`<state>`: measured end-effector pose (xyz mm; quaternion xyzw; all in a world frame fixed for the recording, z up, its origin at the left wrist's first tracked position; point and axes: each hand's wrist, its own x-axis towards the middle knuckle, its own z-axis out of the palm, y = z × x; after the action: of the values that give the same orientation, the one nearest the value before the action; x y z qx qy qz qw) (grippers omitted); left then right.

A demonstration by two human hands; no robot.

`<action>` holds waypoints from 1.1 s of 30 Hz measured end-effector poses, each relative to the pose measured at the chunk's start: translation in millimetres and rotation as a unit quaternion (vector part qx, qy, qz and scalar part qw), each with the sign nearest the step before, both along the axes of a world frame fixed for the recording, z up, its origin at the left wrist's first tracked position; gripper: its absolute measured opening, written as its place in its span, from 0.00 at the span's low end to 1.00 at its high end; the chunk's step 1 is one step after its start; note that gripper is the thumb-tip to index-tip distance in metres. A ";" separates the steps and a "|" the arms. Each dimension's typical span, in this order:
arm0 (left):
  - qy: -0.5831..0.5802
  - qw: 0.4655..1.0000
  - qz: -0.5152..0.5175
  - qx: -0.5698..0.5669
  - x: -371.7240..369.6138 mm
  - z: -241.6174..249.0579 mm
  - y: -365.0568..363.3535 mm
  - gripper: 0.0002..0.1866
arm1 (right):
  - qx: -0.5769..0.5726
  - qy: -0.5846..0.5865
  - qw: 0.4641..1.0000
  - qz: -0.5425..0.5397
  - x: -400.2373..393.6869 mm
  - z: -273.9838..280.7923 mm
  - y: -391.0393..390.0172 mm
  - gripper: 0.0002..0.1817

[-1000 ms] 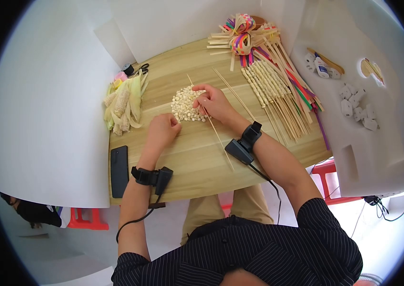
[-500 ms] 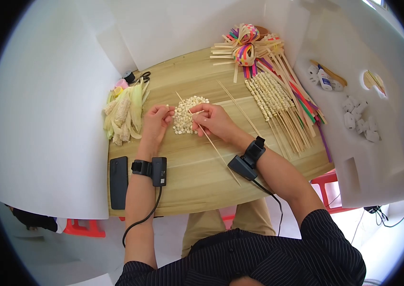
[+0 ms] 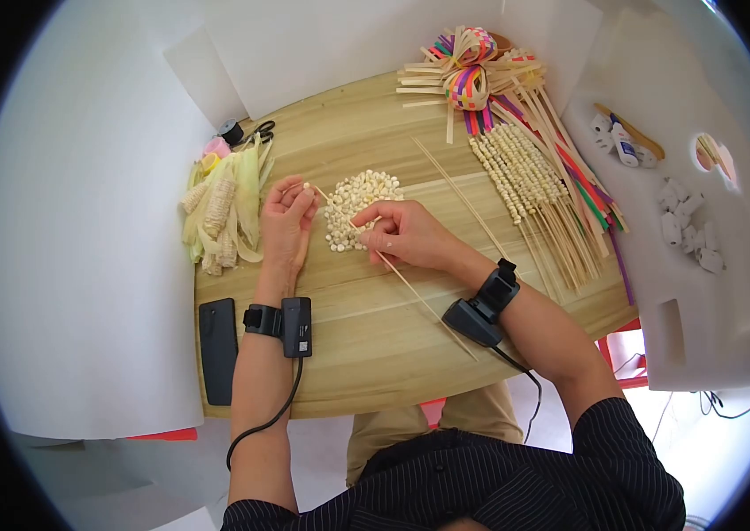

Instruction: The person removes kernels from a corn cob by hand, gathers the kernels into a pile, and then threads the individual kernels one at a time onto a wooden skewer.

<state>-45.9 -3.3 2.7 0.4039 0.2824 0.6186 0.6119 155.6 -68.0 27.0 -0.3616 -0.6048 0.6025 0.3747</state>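
My right hand [image 3: 403, 234] is closed on a thin bamboo stick [image 3: 428, 307], which slants from near my left fingertips down toward the table's front edge. My left hand [image 3: 286, 217] pinches a pale corn kernel [image 3: 307, 187] between thumb and finger, right by the stick's upper tip. Between and behind the hands lies a loose pile of corn kernels [image 3: 366, 190] on the wooden table [image 3: 331, 372]. Right of the pile, several sticks threaded with kernels [image 3: 517, 173] lie side by side.
Corn cobs with husks [image 3: 218, 208] lie at the left, with black scissors [image 3: 262, 133] behind. A black phone [image 3: 218, 350] rests at the front left. Woven colored strip balls [image 3: 466, 87] sit at the back right. Two bare sticks [image 3: 459, 196] lie right of the pile. A glue bottle [image 3: 625, 146] is farther right.
My left hand has turned and come up off the pile's edge, with a kernel now showing at its fingertips beside the stick's tip. The view has shifted slightly.
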 end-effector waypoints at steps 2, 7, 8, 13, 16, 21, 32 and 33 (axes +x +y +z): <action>0.015 1.000 0.010 -0.004 0.8 -0.2 -0.5 0.08 | 0.005 0.003 1.000 0.000 -0.4 -2.7 1.1 0.14; 0.069 0.997 0.023 0.021 1.6 -3.4 -1.9 0.09 | 0.009 0.016 1.000 0.003 -0.4 -3.8 0.5 0.14; 0.070 0.997 0.022 0.019 2.7 -3.0 -3.0 0.09 | 0.010 0.009 1.000 0.002 -0.8 -3.3 0.5 0.14; 0.102 0.993 0.039 0.050 6.5 -1.8 -4.5 0.09 | 0.016 0.001 1.000 -0.001 -1.4 -6.2 2.1 0.14; 0.105 0.993 0.042 0.044 6.7 -1.1 -4.7 0.09 | 0.026 -0.004 1.000 -0.007 -1.4 -7.0 2.7 0.14; 0.115 0.991 0.049 0.047 7.0 -1.1 -4.6 0.09 | 0.022 -0.014 1.000 -0.011 -1.9 -6.6 2.7 0.14; 0.246 0.951 0.117 0.147 9.9 1.4 -8.0 0.08 | 0.016 -0.015 1.000 -0.017 -2.2 -4.2 1.1 0.13; 0.241 0.952 0.115 0.148 10.0 1.1 -7.8 0.08 | 0.015 -0.014 1.000 -0.018 -2.4 -4.2 1.1 0.12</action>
<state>-35.9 -11.1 3.8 0.5919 0.3709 0.6039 0.3838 153.3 -66.9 22.8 -0.3746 -0.6126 0.5814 0.3827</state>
